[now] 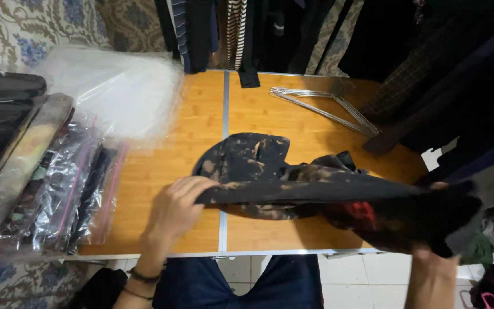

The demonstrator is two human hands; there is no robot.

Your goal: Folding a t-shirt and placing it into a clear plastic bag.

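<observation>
I see left hand (pixel 174 209) and right hand (pixel 438 252) both pinching dark bleached garment (pixel 293 183) over table (pixel 190 143) centre; wire hangers (pixel 327 106) at 1 o'clock; loose hem may snag them

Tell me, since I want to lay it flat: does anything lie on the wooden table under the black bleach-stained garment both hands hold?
Nothing visible does. The left hand and right hand grip the black bleach-stained garment over bare wooden table. The wire hangers lie beyond it, the bagged clothes to the left.
</observation>
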